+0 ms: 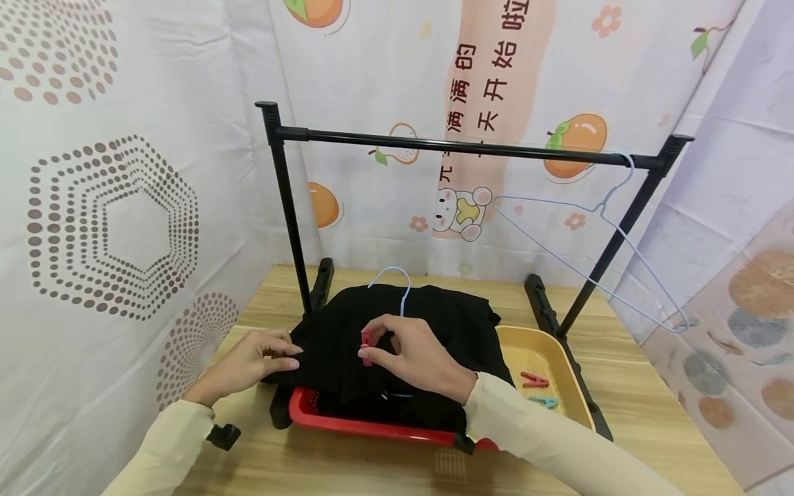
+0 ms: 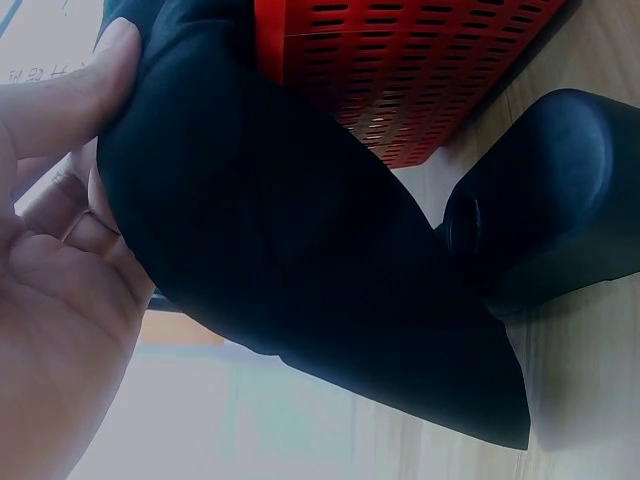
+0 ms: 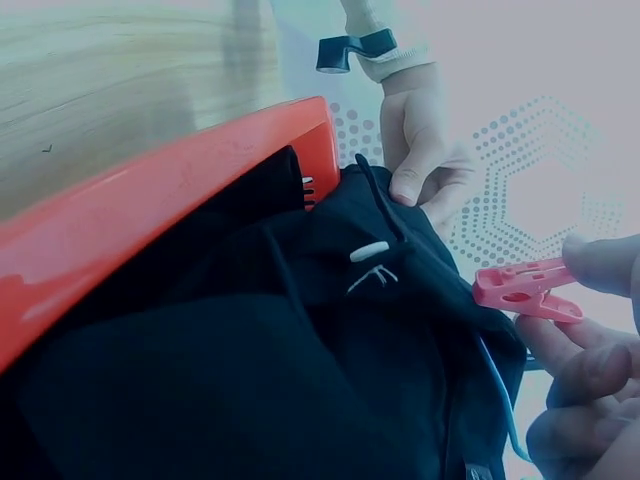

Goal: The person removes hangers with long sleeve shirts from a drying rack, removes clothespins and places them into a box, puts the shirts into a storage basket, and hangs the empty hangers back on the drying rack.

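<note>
A black garment (image 1: 455, 310) with a drawstring lies heaped over a red basket (image 1: 384, 428). Its left edge is pinched between thumb and fingers of my left hand (image 1: 248, 362); a loose flap hangs below them in the left wrist view. My right hand (image 1: 428, 362) pinches a pinkish-red clothespin (image 3: 525, 285) by its handle ends. In the right wrist view the clothespin's tip meets the garment's edge; whether it grips the cloth I cannot tell. The hook of a light blue hanger (image 1: 406, 293) sticks up from the garment, most of the hanger hidden.
A black rack's crossbar (image 1: 434, 145) spans above the basket, with another blue hanger (image 1: 552, 201) hanging at its right end. A yellow tray (image 1: 527, 344) at right holds a red clothespin (image 1: 534, 379) and a teal one (image 1: 544, 401). Rack feet (image 1: 542, 303) stand on the wooden table.
</note>
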`<action>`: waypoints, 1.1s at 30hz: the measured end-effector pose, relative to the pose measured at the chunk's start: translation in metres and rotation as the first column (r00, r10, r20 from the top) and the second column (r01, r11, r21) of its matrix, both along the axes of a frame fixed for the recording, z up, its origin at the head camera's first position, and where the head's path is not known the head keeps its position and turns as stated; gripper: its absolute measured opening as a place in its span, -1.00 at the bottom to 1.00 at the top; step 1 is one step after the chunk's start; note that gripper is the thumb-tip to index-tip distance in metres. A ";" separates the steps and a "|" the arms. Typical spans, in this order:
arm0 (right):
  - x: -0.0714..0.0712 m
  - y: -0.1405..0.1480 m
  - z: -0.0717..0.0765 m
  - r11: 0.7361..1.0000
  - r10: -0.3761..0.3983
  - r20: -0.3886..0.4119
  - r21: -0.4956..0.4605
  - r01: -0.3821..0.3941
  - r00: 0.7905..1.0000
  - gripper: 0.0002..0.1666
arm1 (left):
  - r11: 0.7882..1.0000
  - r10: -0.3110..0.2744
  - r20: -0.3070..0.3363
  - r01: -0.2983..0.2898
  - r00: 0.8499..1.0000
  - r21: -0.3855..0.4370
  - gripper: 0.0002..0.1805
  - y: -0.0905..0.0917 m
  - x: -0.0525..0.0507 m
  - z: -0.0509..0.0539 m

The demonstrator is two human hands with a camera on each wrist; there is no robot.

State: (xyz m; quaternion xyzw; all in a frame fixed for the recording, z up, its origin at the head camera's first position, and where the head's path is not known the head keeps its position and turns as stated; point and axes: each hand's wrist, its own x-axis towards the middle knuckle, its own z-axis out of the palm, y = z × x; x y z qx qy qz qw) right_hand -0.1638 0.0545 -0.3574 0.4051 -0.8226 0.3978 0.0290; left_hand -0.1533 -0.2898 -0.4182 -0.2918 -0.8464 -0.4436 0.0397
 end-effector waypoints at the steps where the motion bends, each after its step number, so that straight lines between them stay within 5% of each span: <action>1: 0.000 0.001 0.000 1.000 -0.002 0.000 -0.003 0.002 1.000 -0.66 | 1.000 0.000 0.001 0.000 1.000 0.001 -0.81 0.000 0.000 0.000; 33: 0.000 0.057 -0.007 0.994 -0.077 -0.011 -0.073 0.076 0.997 -0.71 | 1.000 -0.018 -0.023 0.018 1.000 0.007 -0.79 -0.001 0.001 0.000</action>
